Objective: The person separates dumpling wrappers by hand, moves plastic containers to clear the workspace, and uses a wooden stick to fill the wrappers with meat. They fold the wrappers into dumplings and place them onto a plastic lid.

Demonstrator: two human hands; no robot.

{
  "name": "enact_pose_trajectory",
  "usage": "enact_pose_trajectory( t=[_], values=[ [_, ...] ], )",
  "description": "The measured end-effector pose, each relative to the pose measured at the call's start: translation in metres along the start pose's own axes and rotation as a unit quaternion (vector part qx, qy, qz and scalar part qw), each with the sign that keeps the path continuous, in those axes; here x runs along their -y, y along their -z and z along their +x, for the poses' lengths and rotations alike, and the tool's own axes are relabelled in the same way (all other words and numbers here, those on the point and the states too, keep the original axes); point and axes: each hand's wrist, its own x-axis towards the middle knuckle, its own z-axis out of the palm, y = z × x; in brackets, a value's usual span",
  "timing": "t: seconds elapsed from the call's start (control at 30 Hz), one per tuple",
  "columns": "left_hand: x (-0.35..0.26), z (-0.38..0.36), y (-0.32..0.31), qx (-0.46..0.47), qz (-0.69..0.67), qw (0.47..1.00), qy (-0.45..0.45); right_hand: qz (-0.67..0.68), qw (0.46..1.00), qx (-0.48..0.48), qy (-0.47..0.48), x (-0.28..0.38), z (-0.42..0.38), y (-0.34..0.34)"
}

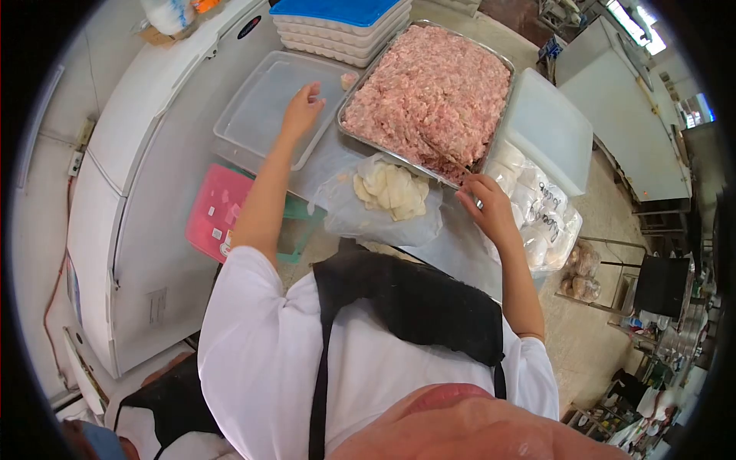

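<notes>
While the left hand [301, 110] hovers open over the clear tray [253, 115] at ten o'clock, the right hand [487, 205] grips a spatula [448, 157] in the soft, sticky minced meat [429, 88]; thin wrappers [391, 192] at center look fragile, best lifted by edges.

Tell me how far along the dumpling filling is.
Done: one filled piece lies at the edge of the clear tray. In hand: the left hand is over that tray; the right hand holds a utensil in the minced meat. Left: a pile of wrappers and a nearly full meat pan.
</notes>
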Motion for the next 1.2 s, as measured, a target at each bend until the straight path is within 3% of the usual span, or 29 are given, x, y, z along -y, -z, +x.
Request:
enact_pose_trajectory(
  t=[0.1,0.2,0.5,0.6,0.8,0.97,1.0,1.07,1.17,1.2],
  values=[
    [0.022,0.030,-0.014,0.051,-0.010,0.996,0.077,0.005,0.999,0.005,-0.034,-0.004,-0.006,-0.002],
    [0.041,0.051,-0.041,0.036,0.020,0.993,0.106,-0.018,0.997,0.015,-0.077,0.007,-0.008,0.005],
    [0.057,0.081,-0.071,0.084,-0.068,0.994,0.015,-0.028,0.988,-0.011,-0.151,0.022,0.004,-0.011],
    [0.054,0.076,-0.071,0.073,-0.108,0.991,-0.029,-0.061,0.989,-0.020,-0.135,0.023,0.014,-0.019],
    [0.052,0.074,-0.081,0.009,0.027,0.996,-0.079,-0.181,0.978,-0.018,-0.104,0.023,0.046,-0.025],
    [0.033,0.070,-0.058,0.103,-0.018,0.993,-0.047,-0.202,0.960,0.039,-0.189,0.013,0.059,-0.042],
    [0.027,0.064,-0.052,0.085,-0.003,0.995,-0.060,-0.203,0.957,0.058,-0.200,0.011,0.060,-0.044],
    [0.010,0.049,-0.035,0.043,0.031,0.995,-0.088,-0.207,0.964,0.036,-0.161,0.007,0.060,-0.050],
    [-0.055,0.002,0.002,0.032,-0.036,0.991,-0.127,-0.202,0.969,0.026,-0.138,0.003,0.060,-0.056],
    [-0.074,-0.022,0.008,0.075,-0.078,0.986,-0.124,-0.199,0.970,0.027,-0.136,0.002,0.058,-0.058]
  ],
)
